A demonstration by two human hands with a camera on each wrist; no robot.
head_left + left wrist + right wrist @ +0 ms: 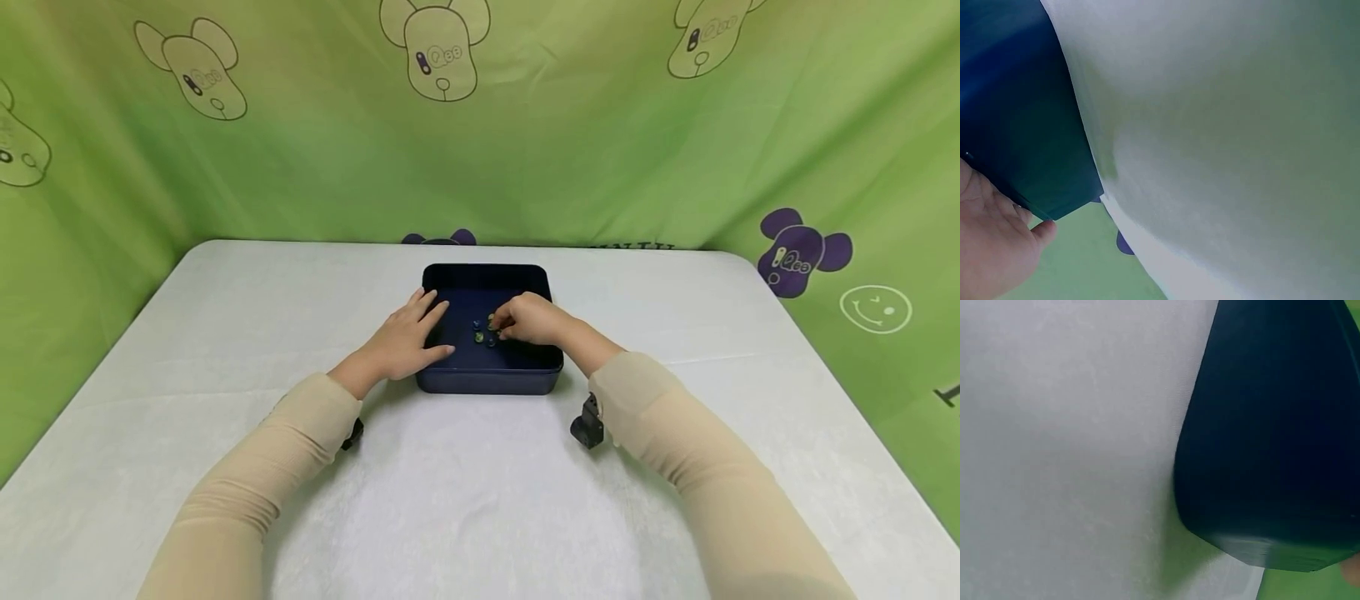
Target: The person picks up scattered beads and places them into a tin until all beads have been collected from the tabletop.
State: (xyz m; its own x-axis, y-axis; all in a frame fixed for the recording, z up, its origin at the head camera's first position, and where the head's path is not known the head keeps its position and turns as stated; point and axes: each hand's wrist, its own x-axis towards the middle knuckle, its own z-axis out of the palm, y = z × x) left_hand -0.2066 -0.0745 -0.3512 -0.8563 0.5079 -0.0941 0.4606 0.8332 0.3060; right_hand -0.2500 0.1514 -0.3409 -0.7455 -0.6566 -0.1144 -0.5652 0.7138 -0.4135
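Note:
A dark navy rectangular box (491,382) sits on the white-covered table, its top uncovered. Several small shiny marbles (478,337), greenish-yellow and blue, lie close together on its floor. My left hand (405,340) lies over the box's left rim, fingers spread and fairly straight. The left wrist view shows that hand (997,244) at the box's edge. Over the right rim, my right hand (534,319) reaches down to the marbles with bent fingers. Its fingertips are right beside them; whether a marble is pinched there is too small to see. Only a sliver of that hand (1350,570) enters the right wrist view.
The white table cover (465,492) extends around the box on all sides. Behind the table hangs a green curtain (562,167) with cartoon bear heads. Small black wrist cameras (588,423) hang beneath the beige sleeves (697,458).

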